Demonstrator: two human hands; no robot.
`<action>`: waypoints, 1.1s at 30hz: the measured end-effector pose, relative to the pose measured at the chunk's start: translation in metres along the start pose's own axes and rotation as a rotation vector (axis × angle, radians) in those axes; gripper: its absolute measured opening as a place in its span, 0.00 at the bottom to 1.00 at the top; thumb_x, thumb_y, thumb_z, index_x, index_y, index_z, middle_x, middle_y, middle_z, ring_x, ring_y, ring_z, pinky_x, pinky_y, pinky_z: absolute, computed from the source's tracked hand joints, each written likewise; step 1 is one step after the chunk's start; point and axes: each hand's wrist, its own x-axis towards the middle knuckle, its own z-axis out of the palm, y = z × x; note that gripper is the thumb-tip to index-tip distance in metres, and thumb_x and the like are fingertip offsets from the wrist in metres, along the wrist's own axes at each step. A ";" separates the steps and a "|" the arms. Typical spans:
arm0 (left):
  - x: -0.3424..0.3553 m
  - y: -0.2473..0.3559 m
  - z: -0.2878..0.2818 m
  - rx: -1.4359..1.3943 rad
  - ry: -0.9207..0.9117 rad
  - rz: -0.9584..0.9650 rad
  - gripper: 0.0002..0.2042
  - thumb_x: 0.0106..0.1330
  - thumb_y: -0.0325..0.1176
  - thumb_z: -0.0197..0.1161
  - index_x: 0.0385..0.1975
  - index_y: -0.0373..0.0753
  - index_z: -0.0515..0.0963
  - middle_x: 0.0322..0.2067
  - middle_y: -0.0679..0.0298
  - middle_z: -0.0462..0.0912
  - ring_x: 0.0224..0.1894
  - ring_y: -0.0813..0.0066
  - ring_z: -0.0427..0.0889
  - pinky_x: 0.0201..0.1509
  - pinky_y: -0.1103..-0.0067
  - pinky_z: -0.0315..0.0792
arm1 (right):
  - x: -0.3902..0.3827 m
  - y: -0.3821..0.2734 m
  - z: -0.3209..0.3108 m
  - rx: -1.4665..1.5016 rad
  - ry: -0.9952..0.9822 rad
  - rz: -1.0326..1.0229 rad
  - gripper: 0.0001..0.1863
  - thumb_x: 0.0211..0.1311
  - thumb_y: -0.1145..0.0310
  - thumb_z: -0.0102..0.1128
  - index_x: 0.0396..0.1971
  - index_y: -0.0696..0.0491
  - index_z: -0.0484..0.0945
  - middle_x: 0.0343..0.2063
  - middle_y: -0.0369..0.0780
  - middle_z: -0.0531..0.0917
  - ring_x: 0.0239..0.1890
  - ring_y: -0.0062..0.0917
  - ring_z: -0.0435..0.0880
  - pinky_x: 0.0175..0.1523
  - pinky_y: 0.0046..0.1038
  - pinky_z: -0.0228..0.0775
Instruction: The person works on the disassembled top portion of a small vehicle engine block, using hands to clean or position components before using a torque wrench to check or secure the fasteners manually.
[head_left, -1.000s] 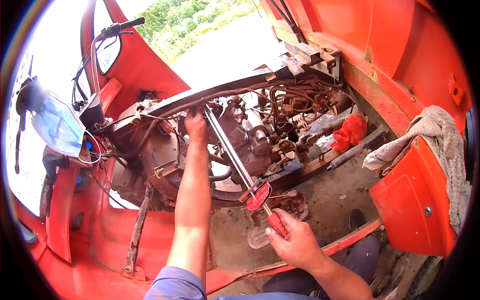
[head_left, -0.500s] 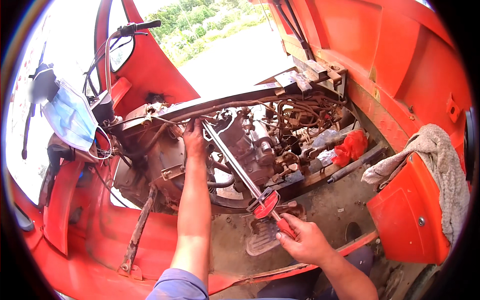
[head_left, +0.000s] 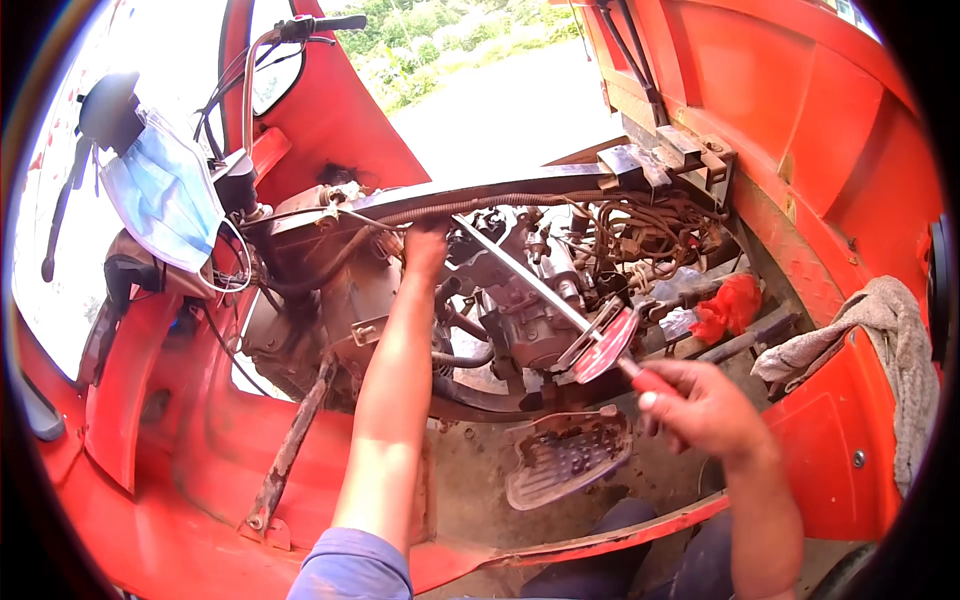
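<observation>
My right hand is closed round the red handle of a pointer-type torque wrench. The wrench has a red scale plate near the grip and a long bright shaft slanting up and left to the dirty engine. At the shaft's far end my left hand reaches in by the engine's top, just under a ribbed conduit. Its fingers are hidden down among the parts, so whether they grip the wrench head does not show.
A red frame rail runs along the near side, with a pedal plate behind it. Handlebars and a hanging blue mask stand at left. Wiring, a red plastic bag and a grey towel lie to the right.
My right hand has swung the wrench handle up and to the right, turning the shaft about its far end. My left hand stays by the engine. The whole view has shifted slightly.
</observation>
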 end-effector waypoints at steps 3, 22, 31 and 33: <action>-0.006 -0.001 -0.004 0.011 0.035 -0.024 0.16 0.73 0.34 0.64 0.54 0.32 0.81 0.47 0.63 0.86 0.48 0.75 0.79 0.57 0.77 0.70 | 0.019 -0.054 -0.049 -0.190 0.081 0.006 0.28 0.65 0.58 0.70 0.58 0.62 0.78 0.28 0.37 0.86 0.17 0.12 0.76 0.20 0.16 0.66; 0.020 0.013 0.000 -0.060 -0.063 -0.260 0.21 0.72 0.34 0.66 0.61 0.35 0.75 0.60 0.57 0.81 0.62 0.66 0.77 0.68 0.72 0.67 | 0.023 -0.040 -0.031 0.113 -0.189 0.144 0.15 0.64 0.66 0.63 0.45 0.58 0.72 0.24 0.37 0.77 0.17 0.18 0.72 0.21 0.20 0.65; 0.035 0.007 0.002 0.103 -0.111 -0.351 0.23 0.68 0.35 0.68 0.62 0.34 0.76 0.61 0.56 0.80 0.64 0.64 0.76 0.69 0.72 0.67 | -0.002 0.033 0.152 0.425 0.046 0.117 0.08 0.72 0.71 0.56 0.45 0.55 0.69 0.25 0.33 0.75 0.20 0.15 0.73 0.24 0.20 0.66; 0.037 -0.002 -0.001 0.237 -0.179 -0.366 0.23 0.67 0.34 0.66 0.60 0.33 0.77 0.61 0.55 0.80 0.64 0.62 0.76 0.69 0.72 0.67 | 0.010 0.079 0.186 0.438 0.076 0.058 0.09 0.73 0.72 0.56 0.47 0.53 0.68 0.26 0.35 0.76 0.20 0.17 0.74 0.23 0.20 0.67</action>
